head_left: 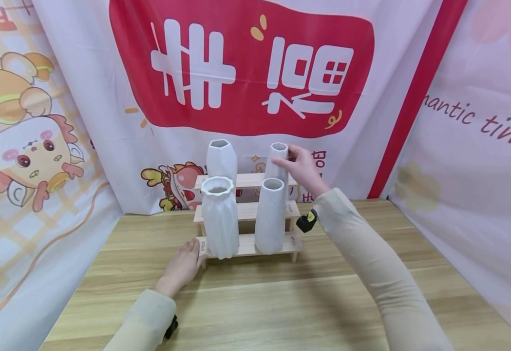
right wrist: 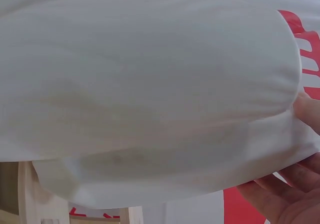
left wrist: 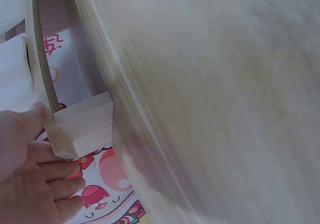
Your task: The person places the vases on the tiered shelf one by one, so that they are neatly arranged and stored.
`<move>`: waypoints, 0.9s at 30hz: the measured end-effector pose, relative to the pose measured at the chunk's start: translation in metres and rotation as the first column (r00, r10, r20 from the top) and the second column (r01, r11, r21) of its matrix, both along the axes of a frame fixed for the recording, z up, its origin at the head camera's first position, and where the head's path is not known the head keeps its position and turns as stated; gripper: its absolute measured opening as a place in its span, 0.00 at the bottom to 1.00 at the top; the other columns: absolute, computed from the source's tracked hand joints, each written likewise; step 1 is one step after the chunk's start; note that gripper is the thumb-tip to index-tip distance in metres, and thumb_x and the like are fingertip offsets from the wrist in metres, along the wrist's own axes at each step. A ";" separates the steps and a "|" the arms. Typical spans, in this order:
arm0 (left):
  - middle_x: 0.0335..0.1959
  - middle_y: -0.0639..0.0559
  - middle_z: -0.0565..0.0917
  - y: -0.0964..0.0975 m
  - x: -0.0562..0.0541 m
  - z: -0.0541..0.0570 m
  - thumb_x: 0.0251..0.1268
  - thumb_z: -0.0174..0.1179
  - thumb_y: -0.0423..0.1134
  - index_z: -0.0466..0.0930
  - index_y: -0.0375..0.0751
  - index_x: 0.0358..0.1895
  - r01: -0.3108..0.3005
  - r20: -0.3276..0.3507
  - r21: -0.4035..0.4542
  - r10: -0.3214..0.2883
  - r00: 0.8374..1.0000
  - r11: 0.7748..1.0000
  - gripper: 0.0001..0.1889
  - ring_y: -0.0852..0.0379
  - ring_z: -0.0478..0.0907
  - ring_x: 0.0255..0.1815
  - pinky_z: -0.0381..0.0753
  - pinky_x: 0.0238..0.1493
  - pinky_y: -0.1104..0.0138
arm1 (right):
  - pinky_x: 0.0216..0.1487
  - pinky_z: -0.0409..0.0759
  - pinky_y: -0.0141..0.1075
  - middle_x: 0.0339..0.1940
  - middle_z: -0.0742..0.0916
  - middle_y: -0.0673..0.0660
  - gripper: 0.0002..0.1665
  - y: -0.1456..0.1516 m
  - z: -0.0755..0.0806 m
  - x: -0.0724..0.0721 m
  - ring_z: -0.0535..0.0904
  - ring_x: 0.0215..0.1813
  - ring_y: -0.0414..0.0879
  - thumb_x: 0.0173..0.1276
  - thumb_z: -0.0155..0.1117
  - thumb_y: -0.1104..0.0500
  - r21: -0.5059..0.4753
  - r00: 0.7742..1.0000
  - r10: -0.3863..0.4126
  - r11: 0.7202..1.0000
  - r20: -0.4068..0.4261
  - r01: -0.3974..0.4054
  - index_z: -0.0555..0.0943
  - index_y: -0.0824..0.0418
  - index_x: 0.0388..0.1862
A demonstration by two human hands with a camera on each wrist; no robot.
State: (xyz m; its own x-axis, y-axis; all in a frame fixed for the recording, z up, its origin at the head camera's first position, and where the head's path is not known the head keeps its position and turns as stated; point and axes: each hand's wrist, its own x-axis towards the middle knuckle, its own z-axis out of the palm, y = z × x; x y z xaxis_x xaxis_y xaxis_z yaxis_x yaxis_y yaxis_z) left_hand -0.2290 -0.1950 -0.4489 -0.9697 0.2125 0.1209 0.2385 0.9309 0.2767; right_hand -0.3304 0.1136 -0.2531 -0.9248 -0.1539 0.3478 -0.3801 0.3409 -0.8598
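Observation:
A three-tier wooden stand (head_left: 247, 211) holds white ceramic vases. My left hand (head_left: 182, 265) holds the left end of its lowest tier; the left wrist view shows the thumb against the board (left wrist: 42, 74) and the fingers around its end. With my right hand (head_left: 302, 168) I grip the slim, faceted back-right vase (head_left: 277, 163) near its rim, thumb in front. In the right wrist view a smooth tapered vase (right wrist: 150, 84) covers much of that held vase (right wrist: 200, 164). On the lowest tier stand a ruffled-rim fluted vase (head_left: 221, 224) and the tapered vase (head_left: 270, 222). Another faceted vase (head_left: 222, 160) stands behind at left.
The stand rests on a wood-grain table (head_left: 273, 302), near its back edge. Behind it hangs a printed cloth (head_left: 242, 114) with a red panel. More printed cloth lines the left side (head_left: 23, 161) and right side (head_left: 465, 161).

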 end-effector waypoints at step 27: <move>0.63 0.24 0.59 0.001 0.001 0.001 0.72 0.46 0.43 0.55 0.16 0.63 -0.002 -0.007 -0.001 0.002 1.000 1.000 0.30 0.30 0.55 0.64 0.54 0.65 0.46 | 0.51 0.77 0.37 0.48 0.81 0.48 0.29 -0.023 -0.002 -0.005 0.77 0.45 0.43 0.57 0.68 0.47 0.062 0.999 0.017 0.998 0.040 -0.020 0.75 0.53 0.57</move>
State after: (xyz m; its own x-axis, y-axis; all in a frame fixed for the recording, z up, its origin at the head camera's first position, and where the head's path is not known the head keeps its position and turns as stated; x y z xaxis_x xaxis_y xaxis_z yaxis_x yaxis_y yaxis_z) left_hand -0.2282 -0.1941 -0.4480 -0.9692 0.2106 0.1274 0.2385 0.9317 0.2741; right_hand -0.3353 0.0908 -0.2556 -0.9346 -0.1915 0.2999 -0.3527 0.3877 -0.8516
